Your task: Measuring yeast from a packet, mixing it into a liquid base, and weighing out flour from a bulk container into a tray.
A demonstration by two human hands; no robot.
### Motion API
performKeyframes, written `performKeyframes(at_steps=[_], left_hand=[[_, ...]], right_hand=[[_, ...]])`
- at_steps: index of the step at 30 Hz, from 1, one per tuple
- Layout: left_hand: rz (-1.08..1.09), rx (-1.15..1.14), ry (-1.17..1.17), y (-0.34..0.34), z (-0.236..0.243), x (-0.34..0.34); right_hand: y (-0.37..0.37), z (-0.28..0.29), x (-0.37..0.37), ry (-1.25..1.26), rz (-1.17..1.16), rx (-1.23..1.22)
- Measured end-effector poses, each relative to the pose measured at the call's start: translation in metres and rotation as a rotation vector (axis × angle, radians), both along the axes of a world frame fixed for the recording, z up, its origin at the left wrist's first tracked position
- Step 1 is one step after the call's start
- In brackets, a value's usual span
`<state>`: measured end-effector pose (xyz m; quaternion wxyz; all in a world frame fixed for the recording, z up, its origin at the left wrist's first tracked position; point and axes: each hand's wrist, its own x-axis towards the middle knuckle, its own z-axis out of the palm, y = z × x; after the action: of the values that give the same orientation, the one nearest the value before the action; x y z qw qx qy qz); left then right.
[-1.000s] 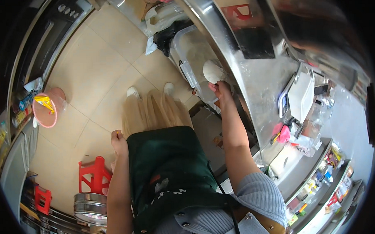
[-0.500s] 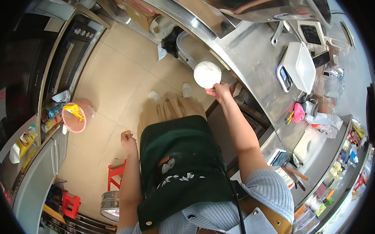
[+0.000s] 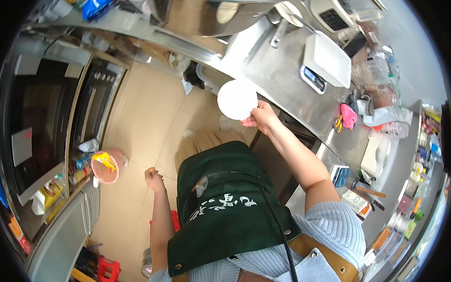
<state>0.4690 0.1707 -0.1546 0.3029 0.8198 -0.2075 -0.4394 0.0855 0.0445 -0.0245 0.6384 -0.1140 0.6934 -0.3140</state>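
Note:
My right hand (image 3: 259, 118) grips the edge of a round white thing (image 3: 236, 97), perhaps a bowl of white powder; its bright surface hides detail. It is held beside the steel counter (image 3: 277, 72), at the front edge. On that counter stand a digital scale (image 3: 312, 79) and a white rectangular container (image 3: 328, 59). My left hand (image 3: 154, 178) hangs beside the dark green apron (image 3: 222, 176), its fingers loosely bent and apart, with a tiny yellow spot at one fingertip that I cannot make out.
Ovens (image 3: 41, 122) line the left, beside a pink bucket (image 3: 107, 172) on the tiled floor. Red stools (image 3: 108, 269) stand lower left. A steel pot (image 3: 196, 22), pink gloves (image 3: 348, 116), scissors (image 3: 338, 122) and knives (image 3: 371, 193) lie along the counters; shelves of packages curve at right.
The view has swung toward the counter and pot. My right hand has brought the round white thing further out from under the counter edge. My left hand's fingers have loosened slightly.

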Motion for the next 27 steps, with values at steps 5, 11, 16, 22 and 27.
performKeyframes(at_steps=[5, 11, 16, 22, 27], left_hand=[[-0.019, -0.029, 0.025, -0.009, 0.002, -0.020], [-0.085, -0.026, 0.011, -0.021, 0.006, -0.051], [-0.118, -0.005, -0.012, -0.029, 0.005, -0.071], [-0.115, 0.004, -0.033, -0.035, 0.016, -0.088], [-0.089, 0.030, -0.064, -0.033, 0.027, -0.093]], right_hand=[[-0.001, 0.058, -0.046, 0.056, -0.056, -0.011], [-0.004, 0.106, -0.139, 0.143, -0.125, -0.076], [-0.017, 0.135, -0.224, 0.276, -0.236, -0.127], [-0.047, 0.121, -0.294, 0.512, -0.262, -0.147], [-0.063, 0.098, -0.301, 1.103, 0.043, -0.049]])
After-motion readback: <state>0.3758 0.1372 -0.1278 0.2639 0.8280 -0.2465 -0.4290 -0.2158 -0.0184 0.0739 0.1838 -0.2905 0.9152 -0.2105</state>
